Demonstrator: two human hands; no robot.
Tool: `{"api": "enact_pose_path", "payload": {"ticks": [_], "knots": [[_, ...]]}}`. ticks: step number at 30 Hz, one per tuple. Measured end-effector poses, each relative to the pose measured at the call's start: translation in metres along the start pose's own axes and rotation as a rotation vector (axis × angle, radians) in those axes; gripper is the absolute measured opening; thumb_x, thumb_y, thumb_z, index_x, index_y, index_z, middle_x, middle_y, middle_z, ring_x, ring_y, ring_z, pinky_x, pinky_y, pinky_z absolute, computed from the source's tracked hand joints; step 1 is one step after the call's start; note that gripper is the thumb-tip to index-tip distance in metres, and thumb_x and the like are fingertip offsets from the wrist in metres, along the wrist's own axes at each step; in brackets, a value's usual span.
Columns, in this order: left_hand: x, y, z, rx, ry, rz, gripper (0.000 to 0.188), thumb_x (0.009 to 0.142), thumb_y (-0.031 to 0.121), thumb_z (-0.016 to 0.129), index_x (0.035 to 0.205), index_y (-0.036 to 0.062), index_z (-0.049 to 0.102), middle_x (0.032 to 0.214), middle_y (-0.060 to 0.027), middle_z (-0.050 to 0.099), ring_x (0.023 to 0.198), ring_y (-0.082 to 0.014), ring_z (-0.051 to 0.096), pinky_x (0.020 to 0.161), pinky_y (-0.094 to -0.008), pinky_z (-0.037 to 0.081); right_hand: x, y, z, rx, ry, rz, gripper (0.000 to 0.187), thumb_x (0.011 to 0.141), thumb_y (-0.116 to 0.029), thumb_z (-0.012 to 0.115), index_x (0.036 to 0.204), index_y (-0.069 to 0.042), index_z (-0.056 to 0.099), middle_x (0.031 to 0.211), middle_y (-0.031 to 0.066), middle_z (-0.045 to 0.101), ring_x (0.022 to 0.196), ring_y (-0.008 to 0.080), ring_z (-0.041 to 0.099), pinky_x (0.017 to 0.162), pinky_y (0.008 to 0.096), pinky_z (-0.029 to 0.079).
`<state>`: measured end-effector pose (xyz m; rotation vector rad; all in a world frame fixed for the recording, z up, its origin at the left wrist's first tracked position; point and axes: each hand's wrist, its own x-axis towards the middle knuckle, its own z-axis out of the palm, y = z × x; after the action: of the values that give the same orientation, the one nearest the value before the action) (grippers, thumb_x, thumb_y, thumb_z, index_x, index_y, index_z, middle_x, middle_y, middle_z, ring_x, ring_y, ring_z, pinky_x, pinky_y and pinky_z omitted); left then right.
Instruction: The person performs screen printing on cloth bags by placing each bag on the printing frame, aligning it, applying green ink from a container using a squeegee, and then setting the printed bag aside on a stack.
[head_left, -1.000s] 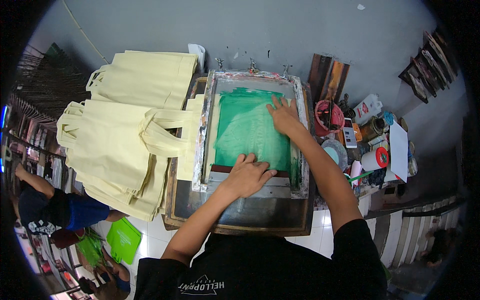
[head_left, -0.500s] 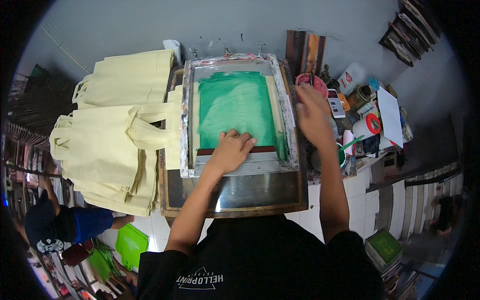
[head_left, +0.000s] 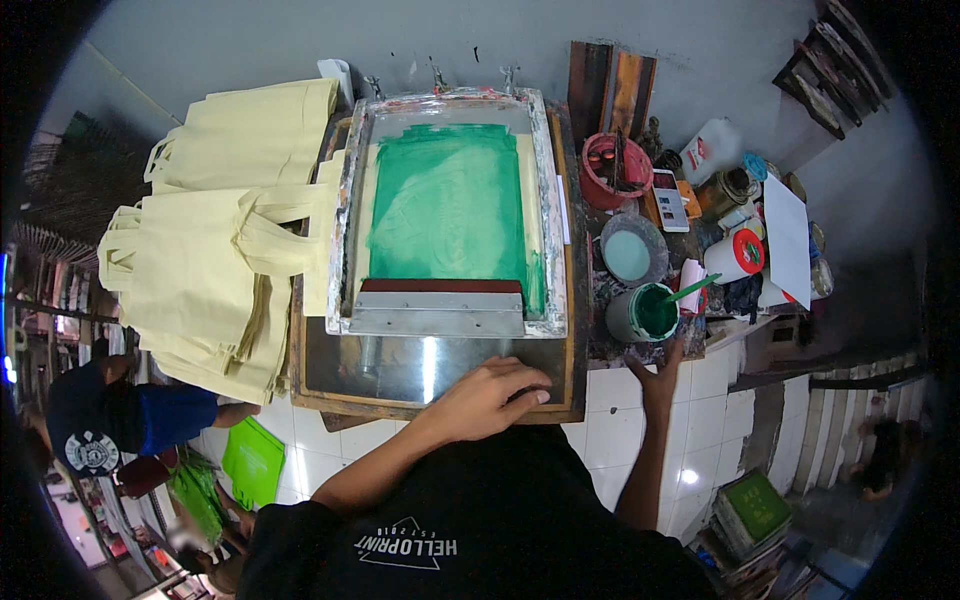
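A framed printing screen (head_left: pixel 348 230) lies on a dark board with a wooden rim (head_left: pixel 375 405), its mesh coated with green ink (head_left: pixel 440 200). Across the screen's near end rests a squeegee (head_left: pixel 440 305) with a metal holder and a dark red blade, held by neither hand. My left hand (head_left: pixel 495 393) is over the board's near right part, fingers loosely bent, thumb apart, nothing in it. To the right, my right hand (head_left: pixel 658 378) has its fingers spread just below a tub of green ink (head_left: pixel 622 318); whether it touches the tub I cannot tell. A green stick (head_left: pixel 695 288) leans out of that tub.
Stacks of pale yellow bags (head_left: pixel 200 270) lie left of the screen. Beside the ink tub are a bowl of pale liquid (head_left: pixel 628 254), a red basket (head_left: pixel 600 185), a phone (head_left: pixel 668 200) and a white container with a red lid (head_left: pixel 737 257). Another person (head_left: pixel 90 420) is at far left.
My left hand has let go of the squeegee and moved down and right to the board's near part. My right hand has dropped from beside the red basket to the ink tub.
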<state>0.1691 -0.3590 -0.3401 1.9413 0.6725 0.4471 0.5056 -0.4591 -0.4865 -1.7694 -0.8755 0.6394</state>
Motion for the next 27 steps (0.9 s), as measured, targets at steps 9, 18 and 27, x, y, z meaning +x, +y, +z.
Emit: {"api": "enact_pose_path", "payload": {"ticks": [9, 18, 27], "knots": [[0.017, 0.012, 0.018, 0.061, 0.009, -0.088, 0.030, 0.102, 0.027, 0.062, 0.119, 0.0034, 0.068, 0.112, -0.0186, 0.071, 0.107, -0.0379, 0.067, 0.094, -0.0455, 0.052, 0.036, 0.008, 0.062, 0.294, 0.221, -0.120, 0.103, 0.069, -0.003, 0.090, 0.152, -0.002, 0.028, 0.143, 0.0165, 0.046, 0.132, 0.0299, 0.048, 0.113, 0.0407, 0.041], [0.046, 0.019, 0.046, -0.049, 0.098, -0.064, 0.032, 0.100, 0.022, 0.064, 0.125, 0.0014, 0.064, 0.109, -0.0224, 0.067, 0.102, -0.0394, 0.067, 0.091, -0.0463, 0.053, 0.036, 0.002, 0.036, 0.205, 0.204, -0.017, 0.099, 0.066, -0.012, 0.091, 0.147, -0.002, 0.034, 0.139, 0.0162, 0.052, 0.129, 0.0283, 0.055, 0.111, 0.0425, 0.045], [0.109, 0.032, 0.036, 0.079, 0.139, 0.157, 0.118, 0.066, 0.034, 0.093, 0.155, -0.0048, 0.026, 0.154, -0.0293, 0.039, 0.145, -0.0458, 0.037, 0.125, -0.0491, 0.025, -0.011, -0.164, 0.002, 0.314, -0.168, -0.218, 0.110, 0.060, -0.018, 0.098, 0.147, 0.000, 0.033, 0.139, 0.0170, 0.053, 0.126, 0.0277, 0.058, 0.107, 0.0427, 0.049]]}}
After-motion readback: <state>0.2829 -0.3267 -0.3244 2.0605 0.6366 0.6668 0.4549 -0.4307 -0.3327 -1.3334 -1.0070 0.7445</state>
